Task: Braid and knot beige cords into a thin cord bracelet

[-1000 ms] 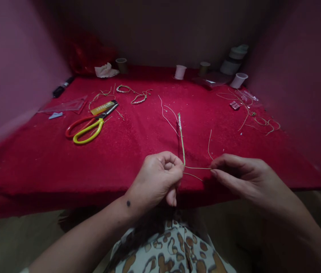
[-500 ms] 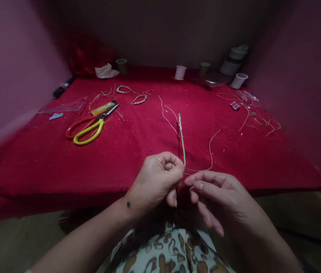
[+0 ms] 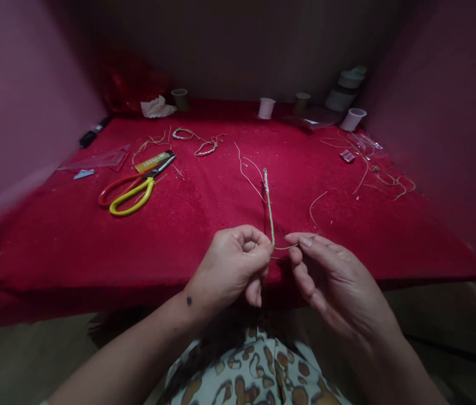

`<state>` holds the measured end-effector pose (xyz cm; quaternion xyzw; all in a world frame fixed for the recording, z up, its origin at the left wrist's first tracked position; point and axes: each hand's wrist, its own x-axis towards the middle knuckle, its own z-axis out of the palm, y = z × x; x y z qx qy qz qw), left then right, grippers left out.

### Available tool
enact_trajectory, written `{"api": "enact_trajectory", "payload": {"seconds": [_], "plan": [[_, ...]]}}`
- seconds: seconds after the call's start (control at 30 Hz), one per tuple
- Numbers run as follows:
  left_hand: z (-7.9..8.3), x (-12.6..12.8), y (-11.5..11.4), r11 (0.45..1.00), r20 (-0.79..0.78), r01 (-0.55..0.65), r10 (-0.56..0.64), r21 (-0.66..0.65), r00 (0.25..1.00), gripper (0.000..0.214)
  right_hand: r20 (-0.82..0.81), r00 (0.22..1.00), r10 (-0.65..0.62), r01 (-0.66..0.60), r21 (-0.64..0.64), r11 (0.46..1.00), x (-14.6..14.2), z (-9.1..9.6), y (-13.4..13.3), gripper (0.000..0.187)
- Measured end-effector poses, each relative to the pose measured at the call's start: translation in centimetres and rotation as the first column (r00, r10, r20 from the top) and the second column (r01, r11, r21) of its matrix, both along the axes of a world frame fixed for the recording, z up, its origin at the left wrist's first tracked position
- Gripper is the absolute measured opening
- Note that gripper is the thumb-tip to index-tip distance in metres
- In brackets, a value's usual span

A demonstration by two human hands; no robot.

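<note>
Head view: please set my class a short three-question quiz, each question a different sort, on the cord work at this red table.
1. True or false: the scissors lie to the right of the green braided cord.
2. What holds the cord's near end? A. the left hand B. the scissors C. a clip
3. Fill in: the right hand pinches a loose ____ that runs from the cord's near end.
Key: 1. false, they lie to its left; 2. A; 3. thread.
</note>
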<state>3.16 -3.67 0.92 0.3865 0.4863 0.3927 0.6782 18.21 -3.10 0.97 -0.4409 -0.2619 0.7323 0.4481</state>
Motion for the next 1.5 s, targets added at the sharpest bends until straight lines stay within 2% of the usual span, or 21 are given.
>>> {"api": "enact_trajectory", "payload": {"seconds": [0.13,0.2,0.47,0.63,0.73,0.87,0.97,1.07,1.17,1.27,1.4,1.5], "plan": [[0.2,0.1,0.1,1.000,0.004,0.000,0.000,-0.007,1.000,0.016,0.175,0.982,-0.073,0.043,0.169,0.985,0.2,0.2,0.2,0.016],[0.3,0.1,0.1,1.000,0.005,-0.001,0.001,-0.007,1.000,0.017,0.182,0.980,-0.083,0.047,0.197,0.979,0.2,0.3,0.4,0.015],[0.2,0.1,0.0,1.000,0.019,-0.010,0.011,-0.016,1.000,0.015,-0.109,0.994,-0.018,0.024,0.059,0.998,0.4,0.1,1.5,0.011],[0.3,0.2,0.1,1.000,0.016,0.002,-0.002,-0.023,1.000,0.017,-0.039,0.999,-0.004,0.003,-0.022,1.000,0.6,0.0,2.0,0.020],[0.3,0.1,0.1,1.000,0.016,0.005,-0.005,-0.019,1.000,0.017,0.023,1.000,0.014,-0.013,-0.052,0.999,0.8,0.4,2.7,0.018],[0.2,0.1,0.1,1.000,0.010,0.012,-0.012,-0.010,1.000,0.017,0.002,0.998,-0.057,0.056,-0.110,0.992,1.3,1.3,4.0,0.011],[0.1,0.0,0.1,1.000,0.007,0.021,-0.021,-0.011,1.000,0.018,-0.003,0.994,-0.106,0.106,-0.083,0.991,1.5,1.7,4.5,0.009],[0.2,0.0,0.1,1.000,0.013,0.024,-0.024,-0.018,1.000,0.018,0.097,0.995,0.012,-0.010,-0.014,1.000,1.5,1.6,4.5,0.011],[0.2,0.0,0.1,1.000,0.022,0.026,-0.026,-0.012,0.999,0.018,0.230,0.955,0.188,-0.175,-0.075,0.982,1.6,1.5,4.5,0.013],[0.1,-0.1,0.1,1.000,0.030,0.029,-0.029,-0.007,0.999,0.018,0.316,0.905,0.285,-0.259,-0.123,0.958,1.7,1.5,4.6,0.010],[0.1,-0.1,0.1,0.999,0.034,0.034,-0.034,-0.006,0.999,0.017,0.469,0.772,0.428,-0.440,-0.091,0.893,1.1,1.5,4.9,0.021],[0.1,-0.1,0.2,0.999,0.026,0.036,-0.036,-0.001,0.999,0.018,0.593,0.650,0.474,-0.525,-0.100,0.845,0.3,1.5,5.2,0.024]]}}
